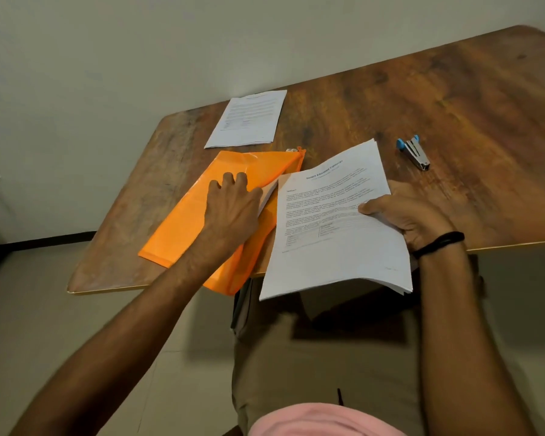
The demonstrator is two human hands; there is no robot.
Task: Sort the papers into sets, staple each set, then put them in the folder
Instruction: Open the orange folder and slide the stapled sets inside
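Observation:
An orange zip folder [183,228] lies on the wooden table at the near left, its corner hanging over the table's edge. My left hand [233,206] rests on the folder with curled fingers, its thumb side against a thin edge of paper [269,193] that sticks out of the folder's opening. A thick stack of printed papers [334,234] is gripped on its right side by my right hand [412,215], thumb on top; the stack is tilted and reaches past the table's near edge. Another set of papers [249,119] lies flat at the far left. A small silver and blue stapler [414,151] lies to the right.
The wooden table [453,105] stretches to the right and back. A plain wall stands behind it. The floor and a dark baseboard [44,242] show at left. My lap in tan trousers is below the table edge.

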